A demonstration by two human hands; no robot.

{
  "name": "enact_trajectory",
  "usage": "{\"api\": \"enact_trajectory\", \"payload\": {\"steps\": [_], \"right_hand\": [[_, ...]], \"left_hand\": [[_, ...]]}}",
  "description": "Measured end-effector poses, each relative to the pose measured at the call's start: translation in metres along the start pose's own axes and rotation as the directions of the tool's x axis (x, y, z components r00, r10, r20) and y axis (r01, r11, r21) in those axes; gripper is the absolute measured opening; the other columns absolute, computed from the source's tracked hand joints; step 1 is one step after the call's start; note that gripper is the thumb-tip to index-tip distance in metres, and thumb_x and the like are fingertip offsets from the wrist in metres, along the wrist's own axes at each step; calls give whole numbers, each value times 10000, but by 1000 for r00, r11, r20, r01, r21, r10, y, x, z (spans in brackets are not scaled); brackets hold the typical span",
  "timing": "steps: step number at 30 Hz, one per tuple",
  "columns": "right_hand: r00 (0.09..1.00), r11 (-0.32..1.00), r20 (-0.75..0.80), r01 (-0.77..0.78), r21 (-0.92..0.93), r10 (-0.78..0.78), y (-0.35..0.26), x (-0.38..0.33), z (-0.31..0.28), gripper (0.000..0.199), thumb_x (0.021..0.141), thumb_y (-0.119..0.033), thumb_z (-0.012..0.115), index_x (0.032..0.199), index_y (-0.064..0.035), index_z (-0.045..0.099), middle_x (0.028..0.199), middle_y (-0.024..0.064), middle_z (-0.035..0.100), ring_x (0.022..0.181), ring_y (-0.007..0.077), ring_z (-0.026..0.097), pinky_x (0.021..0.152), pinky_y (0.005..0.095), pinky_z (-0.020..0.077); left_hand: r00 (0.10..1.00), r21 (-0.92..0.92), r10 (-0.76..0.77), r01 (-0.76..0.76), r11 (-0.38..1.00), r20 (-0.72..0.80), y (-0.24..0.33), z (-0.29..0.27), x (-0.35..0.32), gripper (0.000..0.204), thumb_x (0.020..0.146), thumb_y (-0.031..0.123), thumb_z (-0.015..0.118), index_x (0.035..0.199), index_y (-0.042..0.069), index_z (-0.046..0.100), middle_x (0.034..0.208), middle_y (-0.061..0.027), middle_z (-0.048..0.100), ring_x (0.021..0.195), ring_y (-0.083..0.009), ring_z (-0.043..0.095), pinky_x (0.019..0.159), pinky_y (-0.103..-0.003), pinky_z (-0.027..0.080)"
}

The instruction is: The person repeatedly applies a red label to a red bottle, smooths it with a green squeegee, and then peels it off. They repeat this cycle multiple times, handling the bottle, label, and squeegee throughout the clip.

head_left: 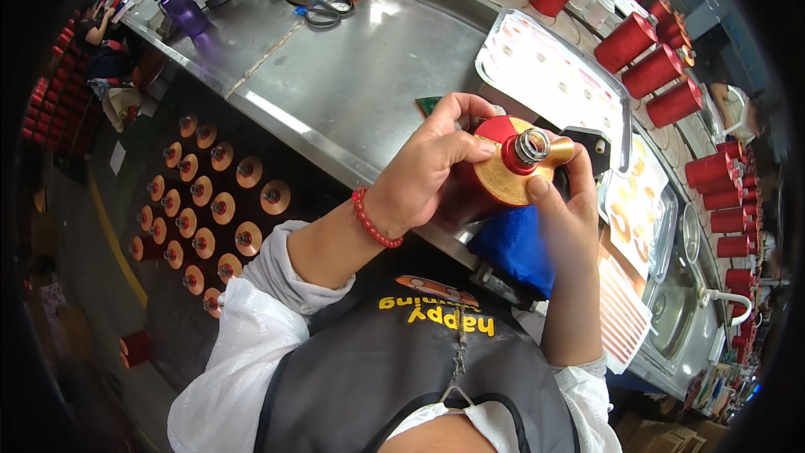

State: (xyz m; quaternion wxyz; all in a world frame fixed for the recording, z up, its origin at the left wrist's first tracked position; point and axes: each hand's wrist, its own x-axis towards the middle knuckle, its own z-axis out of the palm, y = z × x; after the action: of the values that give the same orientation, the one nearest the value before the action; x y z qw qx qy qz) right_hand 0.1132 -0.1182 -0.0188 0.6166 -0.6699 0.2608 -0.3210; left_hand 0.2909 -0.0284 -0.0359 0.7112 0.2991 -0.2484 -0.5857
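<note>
Both my hands are closed around a red bottle [455, 193] with a clear threaded neck, tilted above the table's near edge. A gold ring-shaped foil [501, 184] lies on the bottle's shoulder around the neck; on the right a part of it looks raised or folded. From the left, my left hand [428, 159] grips the bottle, its thumb pressed on the gold. My right hand [563, 214] holds the other side, thumb on the gold near the rim. The bottle's underside and several fingertips are hidden.
A white-lined tray [549, 67] and a sheet with gold rings [629, 218] lie to the right, near a sink [671, 315]. Scissors [325, 13] and a purple cup [179, 7] sit farther back. Several gold-topped bottles [201, 190] stand at lower left; a blue cloth [513, 252] hangs below.
</note>
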Motion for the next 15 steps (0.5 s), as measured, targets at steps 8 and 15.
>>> {"api": "enact_trajectory", "payload": {"steps": [8,15], "right_hand": [[1000,998,0,13,54,-13,-2,2,6,469,886,-207,742,1249,-17,515,1262,99,576,1207,179,512,1079,346,372],[997,999,-67,35,42,-32,9,3,7,365,911,-144,711,1196,-27,516,1250,94,578,1195,172,504,1069,344,372]], "left_hand": [[622,807,743,-557,198,247,-25,3,-22,429,983,234,609,1324,11,475,1239,-185,537,1252,-361,476,1117,-487,324],[704,912,590,-377,-161,395,-63,6,-36,651,836,114,733,1394,192,407,1423,-313,352,1337,-558,336,1038,-736,296]]}}
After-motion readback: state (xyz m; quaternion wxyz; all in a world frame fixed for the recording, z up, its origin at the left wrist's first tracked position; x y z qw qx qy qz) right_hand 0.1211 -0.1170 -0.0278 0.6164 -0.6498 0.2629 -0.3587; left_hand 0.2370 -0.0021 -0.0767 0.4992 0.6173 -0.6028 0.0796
